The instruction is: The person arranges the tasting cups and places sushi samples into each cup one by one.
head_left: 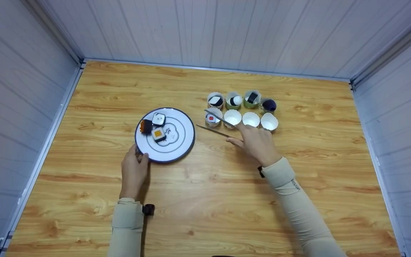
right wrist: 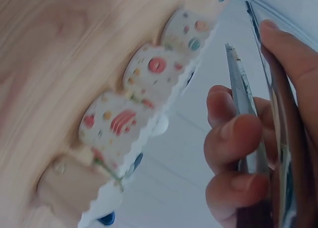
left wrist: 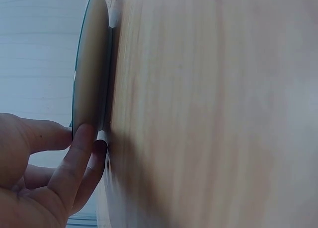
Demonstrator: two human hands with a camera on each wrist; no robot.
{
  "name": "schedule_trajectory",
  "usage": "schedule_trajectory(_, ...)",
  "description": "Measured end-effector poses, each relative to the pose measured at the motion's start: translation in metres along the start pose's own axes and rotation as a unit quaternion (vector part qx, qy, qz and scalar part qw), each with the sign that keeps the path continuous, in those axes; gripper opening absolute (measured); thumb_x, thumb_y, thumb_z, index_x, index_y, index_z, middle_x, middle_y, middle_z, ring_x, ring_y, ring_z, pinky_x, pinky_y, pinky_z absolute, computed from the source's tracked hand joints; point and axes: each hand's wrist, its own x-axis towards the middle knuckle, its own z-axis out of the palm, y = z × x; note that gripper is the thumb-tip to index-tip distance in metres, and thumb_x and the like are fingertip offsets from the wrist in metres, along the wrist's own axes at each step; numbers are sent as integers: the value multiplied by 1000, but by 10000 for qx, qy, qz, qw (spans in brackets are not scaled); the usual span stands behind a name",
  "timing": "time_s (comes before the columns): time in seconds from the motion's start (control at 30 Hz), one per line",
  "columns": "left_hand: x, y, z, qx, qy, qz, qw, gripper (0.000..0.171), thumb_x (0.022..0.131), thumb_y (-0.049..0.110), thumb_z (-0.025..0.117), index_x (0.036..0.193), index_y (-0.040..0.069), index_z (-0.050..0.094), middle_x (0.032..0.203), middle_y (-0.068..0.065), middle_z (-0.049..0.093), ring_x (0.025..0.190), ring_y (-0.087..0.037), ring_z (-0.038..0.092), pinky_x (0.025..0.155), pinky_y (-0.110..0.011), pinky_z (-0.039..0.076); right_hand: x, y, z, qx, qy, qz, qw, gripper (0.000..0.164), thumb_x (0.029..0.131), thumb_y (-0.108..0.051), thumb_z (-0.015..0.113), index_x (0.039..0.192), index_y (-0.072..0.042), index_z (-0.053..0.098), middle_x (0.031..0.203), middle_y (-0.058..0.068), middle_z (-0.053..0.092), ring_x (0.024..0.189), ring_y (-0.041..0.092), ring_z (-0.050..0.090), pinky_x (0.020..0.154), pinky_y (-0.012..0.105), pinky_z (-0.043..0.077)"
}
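My left hand (head_left: 134, 171) pinches the near-left rim of a white plate (head_left: 170, 153) with a blue edge; in the left wrist view its thumb lies above the rim and fingers below. Three small sushi-like pieces sit on the plate: one with an orange square (head_left: 158, 133), a white one (head_left: 158, 119), a dark one with orange (head_left: 146, 126). My right hand (head_left: 259, 141) grips metal tongs (right wrist: 285, 138), their arms spread apart. In the head view, one tip is over a paper cup (head_left: 212, 124) holding a piece with a red square (head_left: 211, 118); contact is unclear.
Paper cups stand in two rows on the wooden table (head_left: 191, 200). The back row holds dark and white pieces (head_left: 234, 101). Front-row cups right of the red-square piece show white insides (head_left: 269, 121). Panelled walls (head_left: 209, 32) enclose the table at the back and sides.
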Motion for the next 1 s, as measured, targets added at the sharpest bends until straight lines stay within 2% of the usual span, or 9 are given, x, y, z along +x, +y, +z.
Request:
schedule_trajectory(0.1,0,0,0,25,-8,-19,10000,56,104,11,52,154,0,31,148,-22,45,130,-31,48,106,-40,43,4,-12,3,70,-119,-39,9999,52,92,-62,61,109,-13,64,63,2,51,47,20,46,39,36,35)
schedule_trajectory(0.27,0,0,-1,5,-6,-51,10000,55,104,11,52,154,-1,32,146,-22,47,122,-30,52,101,-40,47,13,-36,12,345,-438,-258,9981,60,92,-63,60,121,-11,66,87,4,67,61,22,57,49,39,45)
schedule_trajectory(0.33,-1,-1,-1,-14,21,26,10000,55,104,10,52,153,-1,32,145,-22,48,119,-29,53,99,-41,47,17,-46,16,516,-555,-369,9964,59,91,-63,61,119,-11,67,92,4,69,67,22,60,52,41,47)
schedule_trajectory(0.5,-1,-3,1,-15,115,211,9997,52,103,8,53,151,-1,37,143,-22,50,117,-28,54,99,-41,48,27,-68,29,729,-743,-635,9925,54,91,-62,62,105,-11,68,85,1,66,69,20,60,52,40,47)
schedule_trajectory(0.63,0,-3,2,-29,90,136,9999,52,103,9,53,152,0,37,143,-21,50,120,-28,54,100,-40,47,34,-81,37,719,-874,-715,9910,53,91,-62,61,107,-12,67,79,-2,61,64,17,57,51,37,45)
schedule_trajectory(0.77,0,-2,1,-38,57,38,10000,53,103,9,53,153,1,35,146,-20,48,125,-29,52,102,-39,46,40,-90,43,712,-1066,-623,9898,52,92,-63,59,109,-14,65,78,-4,58,65,16,56,53,36,45)
schedule_trajectory(1.0,0,-3,0,-31,56,58,10000,54,103,10,53,153,1,34,147,-21,46,128,-32,51,103,-40,46,48,-100,48,676,-1180,-555,9892,52,93,-63,57,108,-14,64,83,-3,61,70,16,57,55,38,46)
